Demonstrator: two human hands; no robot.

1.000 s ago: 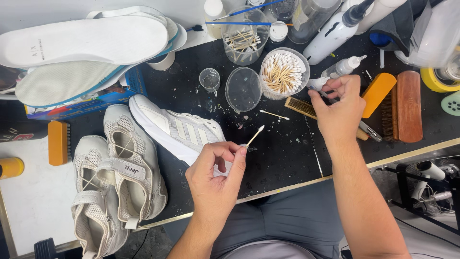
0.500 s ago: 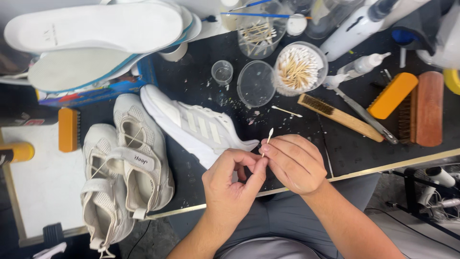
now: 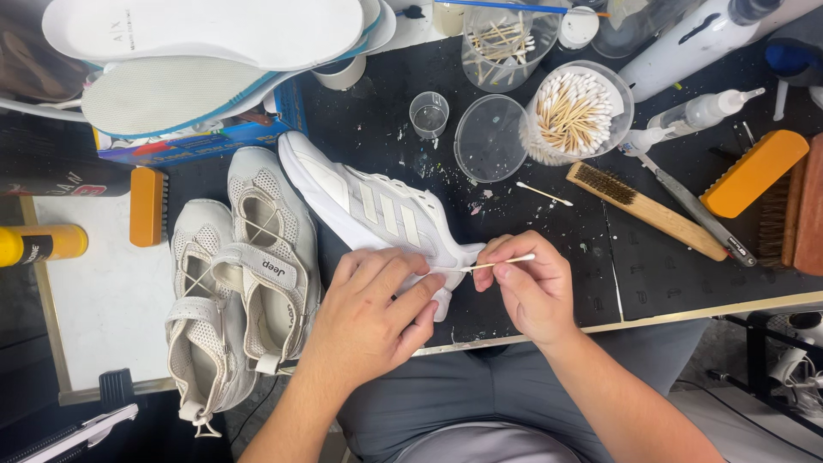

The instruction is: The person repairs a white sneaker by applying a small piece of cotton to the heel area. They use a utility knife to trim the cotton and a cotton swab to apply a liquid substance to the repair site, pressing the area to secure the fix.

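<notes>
Swab now meeting sneaker | we are pinching it in right hand, tip touching the heel beside that pinch | left hand is now pressing down on sneaker, fingers closed over it.

A flat blue cardboard box with red and yellow printing lies at the back left of the worktop, under the stacked insoles. At the far left edge a yellow can lies on its side with a dark label band. Above it lies a black package with red and white print.
</notes>
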